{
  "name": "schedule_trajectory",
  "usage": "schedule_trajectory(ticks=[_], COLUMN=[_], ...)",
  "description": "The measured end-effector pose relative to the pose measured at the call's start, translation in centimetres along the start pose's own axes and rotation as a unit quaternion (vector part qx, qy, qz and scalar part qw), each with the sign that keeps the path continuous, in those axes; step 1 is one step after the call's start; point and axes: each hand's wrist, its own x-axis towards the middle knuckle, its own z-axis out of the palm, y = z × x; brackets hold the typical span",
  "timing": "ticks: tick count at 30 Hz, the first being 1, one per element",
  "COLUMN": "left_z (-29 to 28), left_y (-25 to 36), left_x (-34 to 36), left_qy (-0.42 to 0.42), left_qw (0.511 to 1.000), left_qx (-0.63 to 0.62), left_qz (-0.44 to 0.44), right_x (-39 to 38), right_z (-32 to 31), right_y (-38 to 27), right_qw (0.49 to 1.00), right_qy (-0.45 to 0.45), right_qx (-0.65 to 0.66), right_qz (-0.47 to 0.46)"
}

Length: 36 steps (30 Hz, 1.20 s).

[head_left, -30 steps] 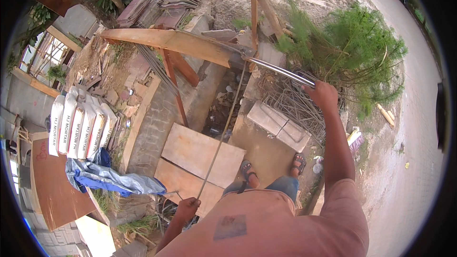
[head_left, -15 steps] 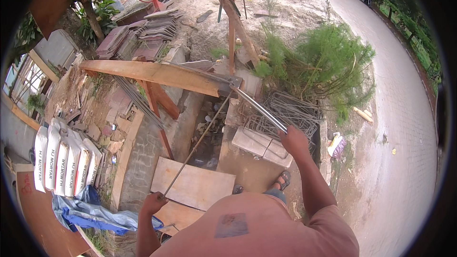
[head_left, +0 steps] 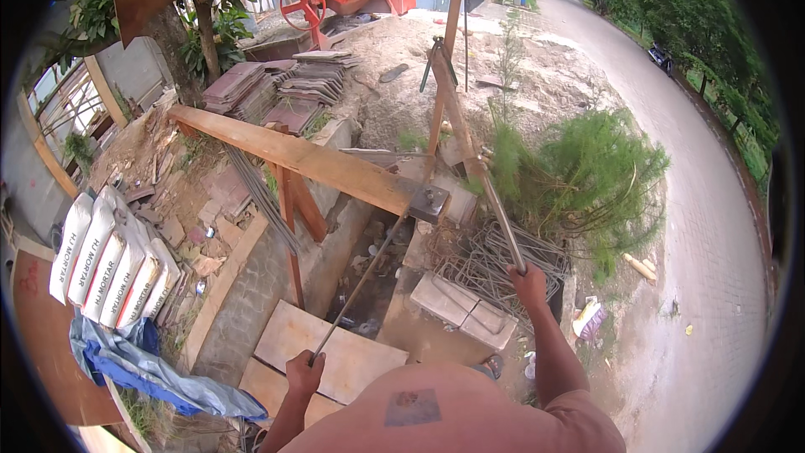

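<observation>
A thin steel rod [head_left: 360,289] runs from my left hand [head_left: 303,373], closed around its near end, up to a dark metal plate [head_left: 429,203] on the end of a wooden beam [head_left: 302,158]. My right hand [head_left: 530,283] is wrapped around the lower end of a silver metal bar [head_left: 508,231]. That bar slants up and away, its far end beside a leaning piece of wood [head_left: 454,117] and apart from the plate in the picture. A green-handled cutter or pliers-like tool [head_left: 438,63] hangs at the top of that wood.
Bent steel rebar stirrups [head_left: 495,264] lie under my right hand, beside pale slabs [head_left: 457,306]. Below the beam runs an open trench [head_left: 360,273], partly covered by boards [head_left: 335,352]. Mortar bags [head_left: 113,260] stand at left; a feathery green bush [head_left: 587,176] grows at right.
The silver bar's far end has come off the plate and swung right and up. My right hand moved slightly right and lower; my left hand moved right. The view has tilted up.
</observation>
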Motion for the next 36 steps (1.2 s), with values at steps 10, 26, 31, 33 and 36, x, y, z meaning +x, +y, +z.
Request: schedule_trajectory(ticks=[10,26,31,33,36], left_z=[-8.3,7.4,9.0,9.4,8.7], left_y=[-0.1,-2.4,2.6,2.9,1.2], left_x=[-0.1,-3.6,-1.0,0.7,1.8], left_qy=[0.065,-0.103,-0.062,-0.029,-0.007], left_qw=[0.965,0.922,0.959,0.97,0.987], left_qx=[-0.245,-0.335,-0.162,-0.095,0.044], left_qz=[-0.061,-0.167,-0.224,-0.223,-0.157], right_x=[9.2,14.3,14.1,15.2,15.8], right_z=[-7.6,-6.5,-5.8,-4.1,-1.9], right_y=[-12.1,-0.2,1.2,2.7,4.3], right_qw=[0.927,0.965,0.982,0.983,0.982], right_qy=[0.234,0.08,0.039,0.02,-0.049], right_qx=[0.089,0.029,-0.075,-0.103,-0.082], right_qz=[-0.28,-0.249,-0.171,-0.151,-0.163])
